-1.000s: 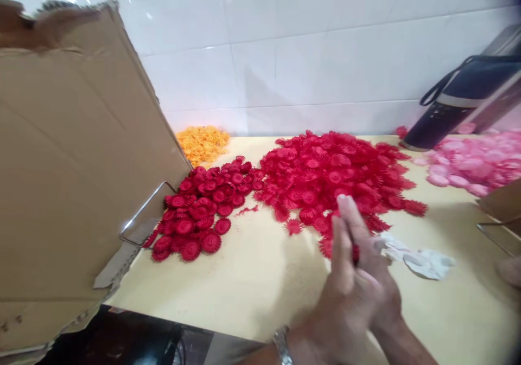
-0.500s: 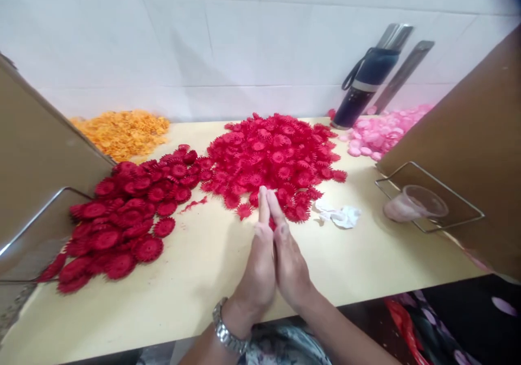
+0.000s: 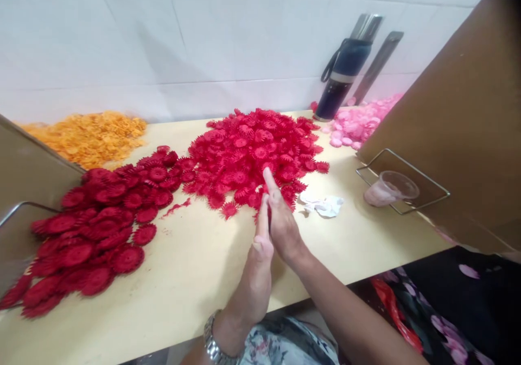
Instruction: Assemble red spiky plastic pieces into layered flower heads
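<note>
My left hand, with a metal watch on its wrist, is pressed palm to palm against my right hand. The fingers of both hands are stretched out straight and point away from me. The right fingertips reach farther forward than the left ones. Whatever may lie between the palms is hidden. Just beyond the fingertips rises a heap of bright red fringed discs. To the left of my hands lies a heap of darker red discs.
Orange pieces lie at the back left, pink pieces at the back right beside a dark blue bottle. Crumpled white tissue is right of my hands. A plastic cup sits in a wire holder on the right cardboard panel.
My right hand has slid forward along my left, so the fingertips are no longer level. The view has turned a little to the right, shifting the heaps leftward.
</note>
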Demonstrator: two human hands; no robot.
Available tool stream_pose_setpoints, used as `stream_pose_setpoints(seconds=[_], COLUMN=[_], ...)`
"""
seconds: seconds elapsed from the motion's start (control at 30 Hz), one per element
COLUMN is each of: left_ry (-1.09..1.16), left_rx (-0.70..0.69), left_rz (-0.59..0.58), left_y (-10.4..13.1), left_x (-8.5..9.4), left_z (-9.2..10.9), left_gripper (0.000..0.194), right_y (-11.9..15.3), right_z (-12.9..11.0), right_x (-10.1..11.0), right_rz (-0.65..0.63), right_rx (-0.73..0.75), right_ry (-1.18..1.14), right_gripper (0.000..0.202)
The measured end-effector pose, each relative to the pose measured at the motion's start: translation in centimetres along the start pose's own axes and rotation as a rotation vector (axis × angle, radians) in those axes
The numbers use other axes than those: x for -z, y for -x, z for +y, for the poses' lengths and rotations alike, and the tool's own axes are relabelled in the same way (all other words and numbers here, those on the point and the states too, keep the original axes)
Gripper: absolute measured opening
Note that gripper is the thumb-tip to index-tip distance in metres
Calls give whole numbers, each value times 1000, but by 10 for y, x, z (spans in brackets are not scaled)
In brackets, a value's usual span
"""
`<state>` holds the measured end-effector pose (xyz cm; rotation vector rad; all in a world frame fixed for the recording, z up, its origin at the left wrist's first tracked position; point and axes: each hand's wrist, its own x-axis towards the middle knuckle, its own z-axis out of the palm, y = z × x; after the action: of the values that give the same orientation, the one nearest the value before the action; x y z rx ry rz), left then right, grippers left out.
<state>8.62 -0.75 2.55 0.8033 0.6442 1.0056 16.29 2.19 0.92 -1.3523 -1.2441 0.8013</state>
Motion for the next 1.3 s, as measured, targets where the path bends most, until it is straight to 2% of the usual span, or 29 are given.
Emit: stream_pose_setpoints(seconds=[0.1, 0.2, 0.4, 0.53, 0.63, 0.83, 0.97, 1.1, 1.2, 1.3], left_ry=[192, 361, 490, 481, 455, 393, 320, 146, 43, -14], left_rx=[112, 227, 342, 309, 269, 200, 180, 174, 125, 108], left_rz=[66, 167, 253, 314, 304, 204, 154, 67, 101, 148], left_y=[-3, -11, -16, -16, -14, -9, -6, -1, 1, 2], left_x=[-1, 5, 13, 17, 21, 20, 25, 34, 38, 40], left_z=[3, 13, 19, 20, 23, 18, 11, 2, -4, -4], left_gripper=[56, 43, 33, 32, 36, 44, 41, 35, 25, 13], right_y=[-10, -3, 13, 21, 27, 32, 32, 32, 33, 35], right_z=[5, 3, -6, -4, 0, 4, 3, 1, 0, -1], right_x=[7, 11, 20, 29, 36, 30, 26, 27, 26, 27], right_rz=[16, -33, -80, -92, -127, -148, -79, -12, -15, -62], right_rx=[14, -27, -36, 182, 318, 244, 210, 171, 190, 224], right_ry=[62, 32, -92, 75, 242, 363, 304, 356, 392, 320], right_gripper=[52, 53, 44, 28, 21, 27, 6, 5, 5, 15])
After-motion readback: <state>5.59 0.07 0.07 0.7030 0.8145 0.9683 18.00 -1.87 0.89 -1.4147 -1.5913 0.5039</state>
